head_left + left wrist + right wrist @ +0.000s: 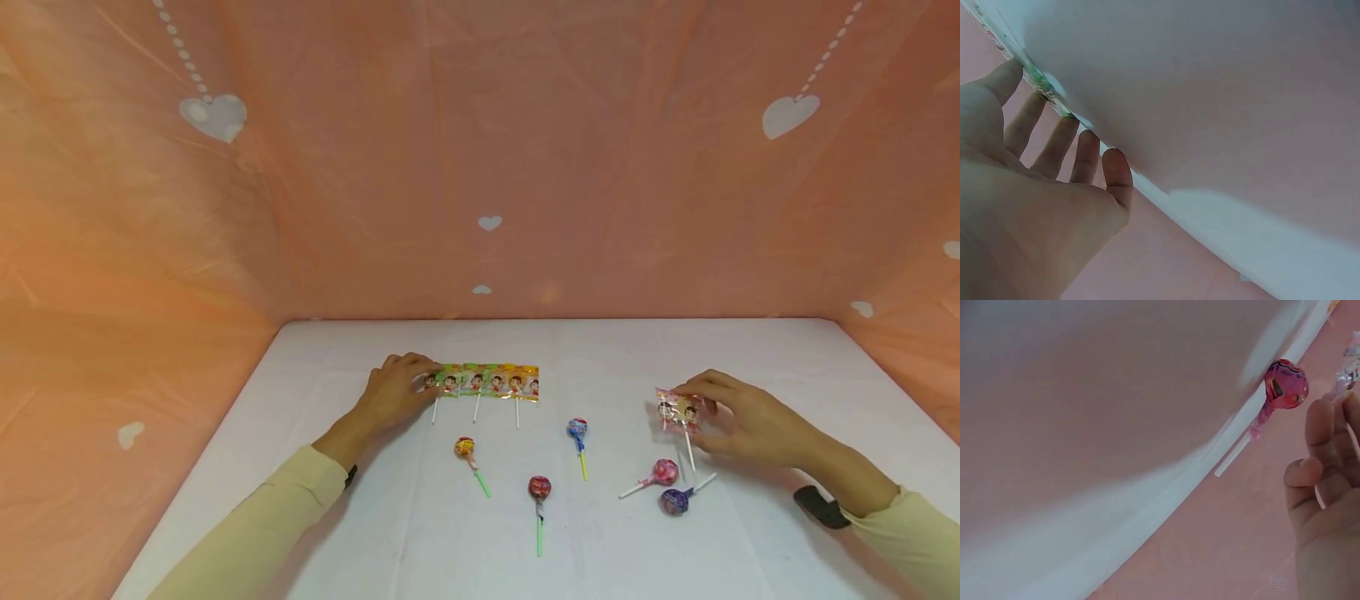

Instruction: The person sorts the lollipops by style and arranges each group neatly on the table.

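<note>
Nearest us on the tabletop (375, 533), the red lollipop (539, 487) lies with its green stick toward us. Slightly farther, the purple lollipop (674, 502) and pink lollipop (664, 472) lie close together at right, the orange lollipop (464, 448) at left, and the blue lollipop (577, 428) between our hands. We would pass above these rather than brush them.

Beyond the pink lollipop, our right hand (750, 417) pinches the pink packet (667, 412), its stick slanting toward us. A little farther, our left hand (397, 385) holds the leftmost green packet (452, 379) between thumb and fingertips. It ends a row with the middle packet (477, 379) and yellow packet (520, 382), sticks toward us; whether their edges touch or overlap, we cannot tell. We judge the step in hand to be lining packets up: best we steady the left end lightly, hold the pink packet by its edges, and turn its stick parallel with the others.

Between the yellow packet and our right hand, bare tabletop gives a sideways lane just beyond the blue lollipop. Behind the row runs the far edge, so we should avoid pushing away from us; the cloth backdrop (600, 167) rises there.
</note>
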The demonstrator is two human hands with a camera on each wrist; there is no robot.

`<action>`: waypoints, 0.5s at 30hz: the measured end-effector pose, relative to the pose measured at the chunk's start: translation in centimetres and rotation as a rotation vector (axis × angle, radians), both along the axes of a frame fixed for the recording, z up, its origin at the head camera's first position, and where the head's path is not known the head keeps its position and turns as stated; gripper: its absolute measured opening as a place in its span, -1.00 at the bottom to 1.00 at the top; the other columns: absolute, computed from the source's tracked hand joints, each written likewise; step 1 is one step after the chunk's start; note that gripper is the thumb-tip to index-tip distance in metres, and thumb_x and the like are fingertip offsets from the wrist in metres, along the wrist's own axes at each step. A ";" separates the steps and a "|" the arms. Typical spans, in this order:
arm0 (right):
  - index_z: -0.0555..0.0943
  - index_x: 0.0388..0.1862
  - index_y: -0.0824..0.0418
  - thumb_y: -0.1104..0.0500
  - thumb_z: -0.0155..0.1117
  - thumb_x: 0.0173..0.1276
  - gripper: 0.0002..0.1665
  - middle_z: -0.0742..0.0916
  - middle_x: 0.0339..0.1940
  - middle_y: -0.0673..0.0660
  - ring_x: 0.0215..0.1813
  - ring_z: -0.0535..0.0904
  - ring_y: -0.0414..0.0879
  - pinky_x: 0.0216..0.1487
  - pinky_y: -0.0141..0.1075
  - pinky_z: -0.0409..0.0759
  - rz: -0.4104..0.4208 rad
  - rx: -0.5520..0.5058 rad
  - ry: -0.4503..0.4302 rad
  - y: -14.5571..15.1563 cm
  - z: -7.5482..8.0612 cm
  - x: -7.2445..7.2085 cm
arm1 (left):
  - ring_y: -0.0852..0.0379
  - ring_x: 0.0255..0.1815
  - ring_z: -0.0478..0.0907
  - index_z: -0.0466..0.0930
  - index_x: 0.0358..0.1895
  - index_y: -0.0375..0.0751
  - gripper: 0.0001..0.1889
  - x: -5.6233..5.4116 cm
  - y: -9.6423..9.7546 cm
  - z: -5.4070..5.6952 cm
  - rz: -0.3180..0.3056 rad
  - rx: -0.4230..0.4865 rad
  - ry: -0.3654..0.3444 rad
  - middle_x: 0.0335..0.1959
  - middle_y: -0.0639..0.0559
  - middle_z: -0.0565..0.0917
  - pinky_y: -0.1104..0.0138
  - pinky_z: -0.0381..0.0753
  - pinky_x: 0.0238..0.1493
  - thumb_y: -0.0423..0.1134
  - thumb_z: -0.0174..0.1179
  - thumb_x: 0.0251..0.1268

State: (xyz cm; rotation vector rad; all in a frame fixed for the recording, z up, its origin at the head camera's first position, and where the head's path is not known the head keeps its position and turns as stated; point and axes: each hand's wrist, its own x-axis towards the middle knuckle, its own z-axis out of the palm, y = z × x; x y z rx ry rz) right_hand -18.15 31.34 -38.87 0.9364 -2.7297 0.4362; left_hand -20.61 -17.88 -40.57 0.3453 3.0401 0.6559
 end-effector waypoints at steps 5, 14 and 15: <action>0.65 0.09 -0.08 -0.04 0.63 -0.01 -0.37 0.61 0.02 -0.26 -0.12 0.49 -0.40 -0.12 -0.38 0.56 -0.007 0.002 0.001 0.0 -0.3 -0.3 | -0.17 0.35 0.36 0.57 0.28 -0.02 -0.54 -0.1 0.0 -0.1 0.001 -0.007 -0.005 0.32 -0.08 0.53 -0.10 0.35 0.19 0.00 0.21 0.38; 0.67 0.10 -0.07 0.04 0.64 -0.04 -0.37 0.64 -0.01 -0.22 -0.09 0.53 -0.37 -0.03 -0.62 0.41 0.039 -0.041 0.005 -0.6 -0.3 -0.8 | -0.18 0.37 0.35 0.56 0.29 -0.03 -0.54 -0.1 0.0 0.0 0.002 -0.010 -0.011 0.33 -0.09 0.52 -0.11 0.34 0.22 0.01 0.20 0.39; 0.67 0.10 -0.07 0.04 0.64 -0.03 -0.37 0.64 -0.01 -0.21 -0.10 0.53 -0.37 -0.04 -0.59 0.43 0.040 -0.042 0.005 -0.7 -0.3 -0.8 | -0.18 0.37 0.35 0.56 0.29 -0.03 -0.54 -0.1 0.0 0.0 0.003 -0.009 -0.011 0.33 -0.09 0.52 -0.11 0.34 0.22 0.01 0.20 0.39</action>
